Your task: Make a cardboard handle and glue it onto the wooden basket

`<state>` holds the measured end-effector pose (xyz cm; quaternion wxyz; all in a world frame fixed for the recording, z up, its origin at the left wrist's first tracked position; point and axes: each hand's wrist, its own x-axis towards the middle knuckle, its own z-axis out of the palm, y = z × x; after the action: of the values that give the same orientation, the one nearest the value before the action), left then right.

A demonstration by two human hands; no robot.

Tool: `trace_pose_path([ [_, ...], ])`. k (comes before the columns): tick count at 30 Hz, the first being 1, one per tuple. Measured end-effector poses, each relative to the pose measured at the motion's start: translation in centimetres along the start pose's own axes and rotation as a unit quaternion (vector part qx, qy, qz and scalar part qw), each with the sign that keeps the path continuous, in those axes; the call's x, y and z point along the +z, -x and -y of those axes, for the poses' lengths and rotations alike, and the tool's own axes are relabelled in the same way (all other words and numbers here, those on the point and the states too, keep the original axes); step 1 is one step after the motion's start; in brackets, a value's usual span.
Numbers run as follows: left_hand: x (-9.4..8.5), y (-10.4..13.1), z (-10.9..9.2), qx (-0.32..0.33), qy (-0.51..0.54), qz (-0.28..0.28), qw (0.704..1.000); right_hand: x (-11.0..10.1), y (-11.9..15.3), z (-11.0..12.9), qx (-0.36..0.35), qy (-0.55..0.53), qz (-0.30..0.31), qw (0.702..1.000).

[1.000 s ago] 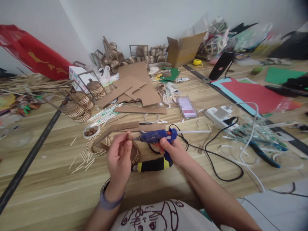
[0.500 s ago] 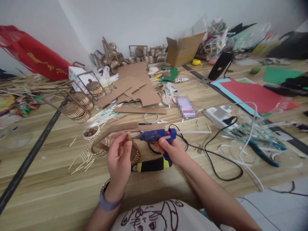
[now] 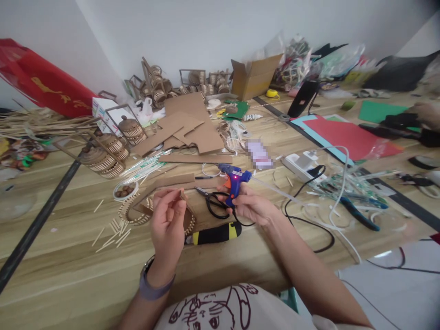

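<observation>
My left hand is closed, pinching a small brown piece that looks like cardboard between thumb and fingertips. My right hand grips the handle of a blue glue gun, its nozzle towards the left and a small red light glowing on its side. A clear glue stick sticks out behind it. Just below lie black-handled scissors and a tool with a black and yellow handle. Beside and partly behind my left hand are curved pieces edged with short sticks.
A bowl of brown beads and loose short sticks lie to the left. Cardboard sheets and small stick-sided baskets stand farther back. A power strip, cables and pliers lie right. Another person's hand shows at the right edge.
My right hand has drawn the glue gun away from the left hand, up and to the right, and turned it so the handle shows. The left hand still pinches the brown piece.
</observation>
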<state>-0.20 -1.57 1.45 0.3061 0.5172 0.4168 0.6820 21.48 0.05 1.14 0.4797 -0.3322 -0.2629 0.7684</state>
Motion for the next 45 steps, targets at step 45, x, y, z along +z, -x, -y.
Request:
trace_pose_path([
  [45,0.3,-0.2,-0.4,0.029,-0.013,0.031,0.999,11.0,0.9,5.8,-0.433,0.748,0.05,0.501],
])
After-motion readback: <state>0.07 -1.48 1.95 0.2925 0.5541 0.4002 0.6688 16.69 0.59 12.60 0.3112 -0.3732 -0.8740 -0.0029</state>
